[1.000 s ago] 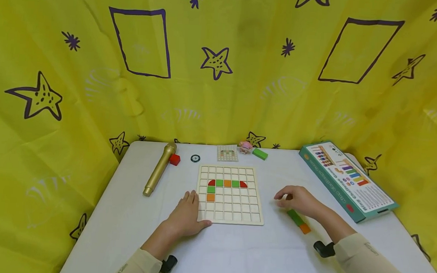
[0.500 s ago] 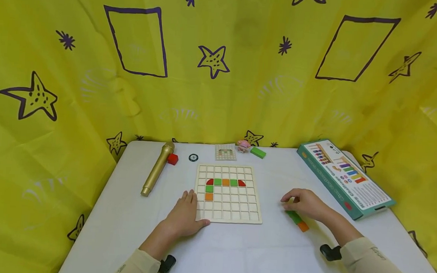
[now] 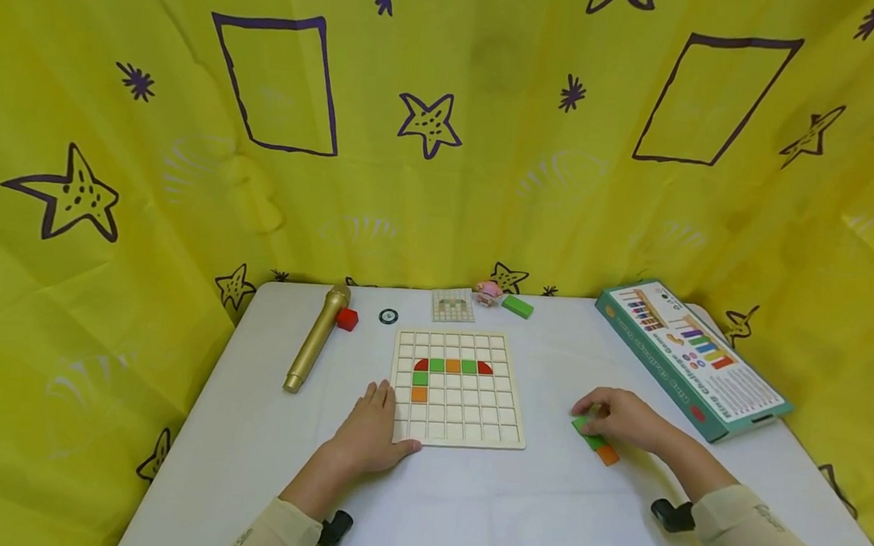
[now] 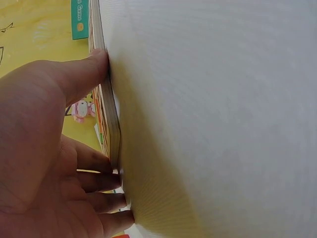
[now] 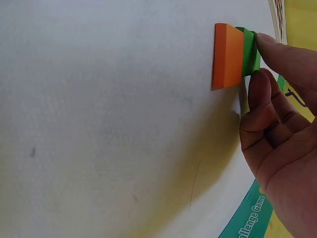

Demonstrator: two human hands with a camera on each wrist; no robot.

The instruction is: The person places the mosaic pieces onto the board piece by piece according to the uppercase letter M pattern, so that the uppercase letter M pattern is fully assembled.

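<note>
A square wooden grid board [image 3: 466,413] lies mid-table, holding a row of red, green and orange tiles, with a green and an orange tile below its left end. My left hand [image 3: 370,432] rests at the board's front left corner, fingers straight along the left edge, thumb [image 4: 94,62] on the front edge. To the right of the board, my right hand [image 3: 619,414] pinches a green tile [image 3: 580,424] between thumb and index finger. More green shows just behind it, touching an orange tile [image 5: 228,55] on the table. Part of the green is hidden by the fingers.
A gold microphone [image 3: 318,341] and red cube [image 3: 347,319] lie at left. At the back are a round token [image 3: 388,316], a pattern card [image 3: 453,306], a pink figurine [image 3: 489,293] and a green block [image 3: 517,306]. A game box [image 3: 695,360] stands right.
My right hand has moved right and down to the tiles and taken hold of a green one. The left hand stays at the board.
</note>
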